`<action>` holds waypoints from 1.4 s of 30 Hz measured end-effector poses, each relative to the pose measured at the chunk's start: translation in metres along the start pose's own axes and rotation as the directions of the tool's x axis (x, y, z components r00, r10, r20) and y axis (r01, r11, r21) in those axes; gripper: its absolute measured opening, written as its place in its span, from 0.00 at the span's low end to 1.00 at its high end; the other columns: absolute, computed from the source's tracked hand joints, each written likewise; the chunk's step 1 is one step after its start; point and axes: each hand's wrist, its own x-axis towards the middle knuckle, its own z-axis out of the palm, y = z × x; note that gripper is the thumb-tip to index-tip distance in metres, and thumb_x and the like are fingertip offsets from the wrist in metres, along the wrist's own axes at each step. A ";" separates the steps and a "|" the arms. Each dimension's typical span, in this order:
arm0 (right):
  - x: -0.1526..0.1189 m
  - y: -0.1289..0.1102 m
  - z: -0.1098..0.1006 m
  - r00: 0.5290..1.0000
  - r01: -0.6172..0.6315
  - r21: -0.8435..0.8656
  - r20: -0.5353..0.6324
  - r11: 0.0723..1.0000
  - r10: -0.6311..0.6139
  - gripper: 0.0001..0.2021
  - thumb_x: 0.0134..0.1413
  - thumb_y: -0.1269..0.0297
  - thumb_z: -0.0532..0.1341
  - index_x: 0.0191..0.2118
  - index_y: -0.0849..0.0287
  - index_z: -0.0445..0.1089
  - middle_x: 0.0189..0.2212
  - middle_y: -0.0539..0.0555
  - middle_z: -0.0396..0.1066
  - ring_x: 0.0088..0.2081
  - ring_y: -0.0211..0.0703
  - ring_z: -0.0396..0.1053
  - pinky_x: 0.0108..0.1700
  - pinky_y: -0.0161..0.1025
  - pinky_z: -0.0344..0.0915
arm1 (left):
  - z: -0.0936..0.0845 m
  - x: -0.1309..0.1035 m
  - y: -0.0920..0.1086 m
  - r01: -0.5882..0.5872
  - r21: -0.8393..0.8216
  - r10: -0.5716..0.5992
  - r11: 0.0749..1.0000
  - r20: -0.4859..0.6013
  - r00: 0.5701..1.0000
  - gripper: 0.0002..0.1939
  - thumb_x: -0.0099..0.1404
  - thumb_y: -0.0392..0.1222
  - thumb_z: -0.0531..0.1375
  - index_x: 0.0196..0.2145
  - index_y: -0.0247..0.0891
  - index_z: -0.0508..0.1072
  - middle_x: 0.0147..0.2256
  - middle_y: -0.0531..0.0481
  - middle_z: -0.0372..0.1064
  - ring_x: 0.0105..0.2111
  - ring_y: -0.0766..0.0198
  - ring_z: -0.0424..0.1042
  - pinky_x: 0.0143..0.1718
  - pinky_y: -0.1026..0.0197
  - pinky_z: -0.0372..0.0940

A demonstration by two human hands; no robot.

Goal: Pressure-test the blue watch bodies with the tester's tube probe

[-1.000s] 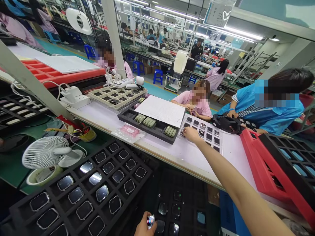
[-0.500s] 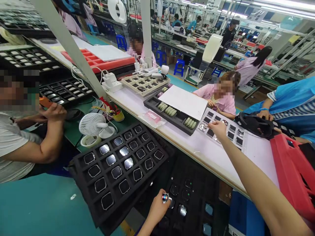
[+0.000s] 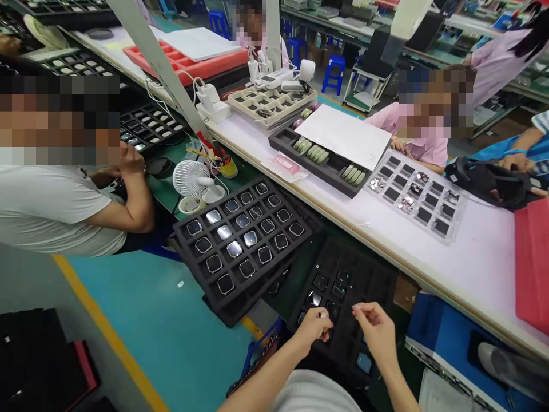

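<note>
Above a dark foam tray (image 3: 369,274) in front of me, both hands are held close together but apart. My left hand (image 3: 316,327) has its fingers curled round a small thing, mostly hidden; in the earlier frame this hand held a watch case with a lit screen. The thumb and forefinger of my right hand (image 3: 376,329) are pinched together; what lies between them is too small to tell. Several dark square watch cases (image 3: 320,281) sit in the tray's left part, and a blue-filmed one (image 3: 364,362) lies near its lower edge.
A black tray of watch cases (image 3: 256,210) lies to the left, near a white fan (image 3: 191,178). On the white shelf (image 3: 343,214) are a clear tray of small parts (image 3: 418,194) and a dark box of green pieces (image 3: 317,154). People sit at left and across.
My right hand has come back from the clear parts tray on the shelf to beside my left hand. The view has turned downward, and the lit screen in my left hand no longer shows.
</note>
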 end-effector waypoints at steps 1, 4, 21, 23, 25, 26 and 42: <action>-0.011 0.008 0.004 0.999 -0.019 0.015 0.046 1.000 0.018 0.11 0.42 0.59 0.66 0.23 0.61 0.68 0.26 0.55 0.72 0.30 0.45 0.71 0.33 0.40 0.69 | 0.003 -0.004 -0.001 0.013 -0.056 -0.011 0.998 0.025 1.000 0.11 0.47 0.38 0.59 0.19 0.38 0.58 0.13 0.61 0.53 0.14 0.71 0.59 0.16 0.69 0.54; -0.035 0.017 0.012 0.990 -0.061 0.086 0.129 0.994 0.050 0.09 0.42 0.60 0.66 0.24 0.60 0.68 0.32 0.55 0.72 0.35 0.47 0.70 0.39 0.43 0.68 | 0.012 -0.016 -0.005 0.007 -0.225 0.007 0.974 0.059 0.998 0.13 0.47 0.41 0.62 0.19 0.37 0.58 0.17 0.58 0.59 0.19 0.70 0.65 0.19 0.70 0.58; -0.058 0.115 0.041 0.986 -0.162 0.523 0.063 0.837 0.152 0.10 0.40 0.60 0.68 0.24 0.59 0.68 0.36 0.53 0.70 0.37 0.45 0.69 0.37 0.39 0.67 | 0.017 0.016 -0.090 -0.360 -0.476 0.387 0.802 -0.043 0.921 0.21 0.44 0.34 0.68 0.22 0.37 0.55 0.20 0.59 0.60 0.20 0.74 0.61 0.26 0.68 0.64; -0.057 0.128 0.044 0.992 -0.129 0.541 0.062 0.831 0.113 0.10 0.41 0.60 0.67 0.24 0.58 0.68 0.35 0.53 0.70 0.36 0.45 0.69 0.34 0.38 0.67 | 0.016 0.026 -0.100 -0.414 -0.444 0.432 0.795 -0.065 0.900 0.20 0.44 0.34 0.68 0.21 0.36 0.56 0.19 0.60 0.59 0.19 0.76 0.57 0.23 0.70 0.60; -0.059 0.144 0.043 0.997 -0.073 0.554 0.053 0.829 0.053 0.09 0.43 0.60 0.67 0.24 0.58 0.67 0.34 0.53 0.70 0.34 0.44 0.69 0.33 0.38 0.68 | 0.014 0.034 -0.112 -0.462 -0.395 0.482 0.794 -0.055 0.875 0.20 0.45 0.33 0.68 0.21 0.36 0.56 0.19 0.59 0.60 0.19 0.75 0.58 0.22 0.71 0.58; -0.062 0.153 0.042 0.999 -0.040 0.558 0.046 0.829 0.017 0.09 0.43 0.61 0.66 0.24 0.58 0.67 0.34 0.53 0.70 0.34 0.44 0.69 0.33 0.38 0.68 | 0.013 0.037 -0.119 -0.481 -0.370 0.507 0.795 -0.032 0.861 0.20 0.46 0.32 0.67 0.20 0.36 0.56 0.18 0.59 0.60 0.19 0.75 0.59 0.22 0.71 0.57; -0.182 0.247 0.046 0.899 0.435 0.031 -0.067 0.900 -0.433 0.05 0.46 0.73 0.61 0.27 0.56 0.72 0.25 0.52 0.71 0.30 0.44 0.70 0.34 0.38 0.66 | -0.070 0.004 -0.233 -0.660 0.551 0.582 0.511 0.343 0.737 0.16 0.54 0.46 0.61 0.17 0.41 0.58 0.20 0.53 0.61 0.20 0.65 0.60 0.23 0.63 0.57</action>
